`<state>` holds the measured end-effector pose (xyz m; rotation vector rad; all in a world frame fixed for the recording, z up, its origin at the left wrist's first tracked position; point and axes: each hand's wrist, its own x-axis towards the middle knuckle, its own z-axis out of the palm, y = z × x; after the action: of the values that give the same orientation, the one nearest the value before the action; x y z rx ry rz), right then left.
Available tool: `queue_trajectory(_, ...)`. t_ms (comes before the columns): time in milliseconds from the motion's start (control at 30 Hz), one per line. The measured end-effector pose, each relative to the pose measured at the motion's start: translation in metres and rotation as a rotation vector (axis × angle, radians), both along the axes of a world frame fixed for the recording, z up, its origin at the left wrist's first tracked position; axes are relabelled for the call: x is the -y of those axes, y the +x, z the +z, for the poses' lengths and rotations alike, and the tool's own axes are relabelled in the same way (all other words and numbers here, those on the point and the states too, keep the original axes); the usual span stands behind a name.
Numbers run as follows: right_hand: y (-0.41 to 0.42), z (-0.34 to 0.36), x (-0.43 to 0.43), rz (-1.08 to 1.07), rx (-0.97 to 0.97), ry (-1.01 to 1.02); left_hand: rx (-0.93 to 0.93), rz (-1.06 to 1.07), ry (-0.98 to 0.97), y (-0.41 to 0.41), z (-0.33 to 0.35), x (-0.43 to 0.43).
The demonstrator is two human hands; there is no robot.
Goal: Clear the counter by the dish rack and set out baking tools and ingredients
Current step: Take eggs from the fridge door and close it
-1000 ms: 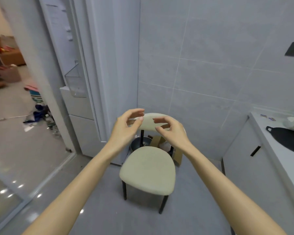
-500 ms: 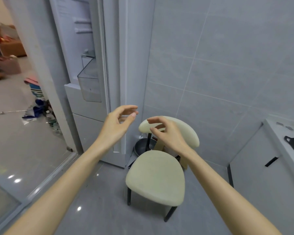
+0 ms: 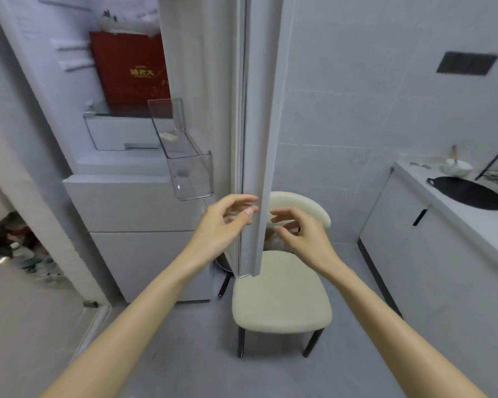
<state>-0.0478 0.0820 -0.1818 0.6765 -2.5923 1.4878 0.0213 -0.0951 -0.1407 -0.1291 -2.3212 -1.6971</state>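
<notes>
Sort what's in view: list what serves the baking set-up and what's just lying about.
Likely for the job: open fridge door; left hand at its edge; right hand beside it; red box inside, perhaps; counter with pan and bowl.
Lying about: chair; clutter on the floor at left.

Fridge door (image 3: 259, 124) swung open; L hand (image 3: 224, 222) now at its edge.

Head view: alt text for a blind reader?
The left hand and right hand are raised, fingers loosely curled and holding nothing, either side of the edge of an open white fridge door. A red gold-lettered box sits inside the fridge; a cream padded chair with black legs stands behind the door, and a black pan lies on the white counter at right.
</notes>
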Motion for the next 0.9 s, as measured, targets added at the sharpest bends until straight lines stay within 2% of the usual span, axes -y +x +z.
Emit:
queue_trajectory(200, 0.068, 0.032, 0.046, -0.238, -0.061, -0.083, -0.025, -0.181, -0.065, 0.029, 0.028, 0.066)
queue_trajectory(433, 0.110, 0.100, 0.106, -0.292, -0.194, -0.083, -0.117, -0.286, -0.012, 0.039, 0.072, 0.131)
queue_trajectory(700, 0.091, 0.170, 0.177, -0.279, -0.361, -0.032, -0.253, -0.336, 0.016, 0.004, 0.124, 0.196)
queue_trajectory(900, 0.062, 0.198, 0.214, -0.298, -0.406, -0.018, -0.304, -0.348, 0.004, -0.031, 0.156, 0.230)
